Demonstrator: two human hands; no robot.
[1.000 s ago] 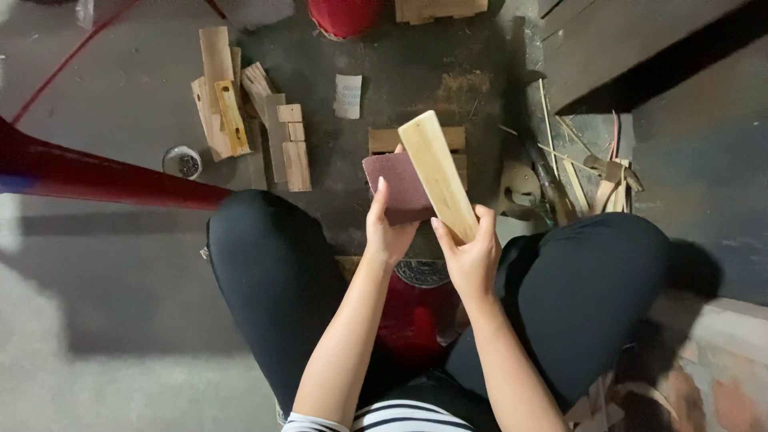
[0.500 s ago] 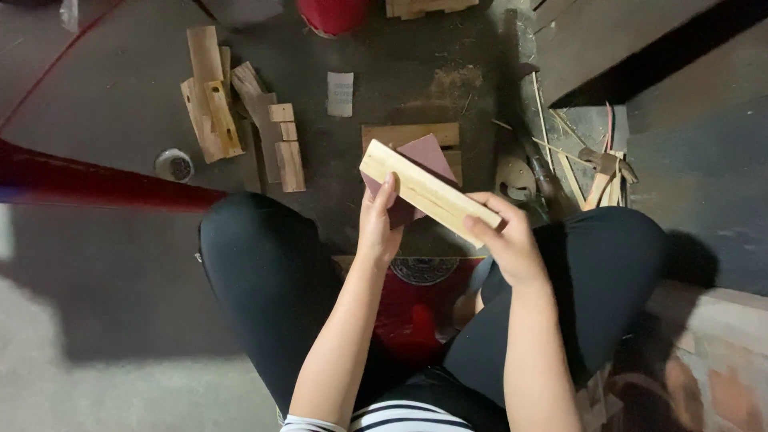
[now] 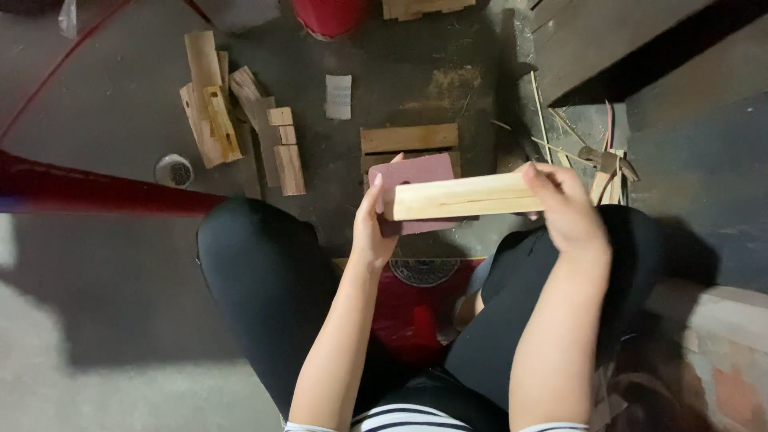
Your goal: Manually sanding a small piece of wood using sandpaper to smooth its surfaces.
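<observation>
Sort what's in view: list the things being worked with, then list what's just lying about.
In hand: wood block, held by right hand; maroon sandpaper, held by left hand.

Lying about: wood scraps, plank, grey sheet, small round tin, splinters, red tub.

Both hands raised before knees, left hand [image 3: 372, 228] fingers upright, right hand [image 3: 568, 210] curled, gripping
</observation>
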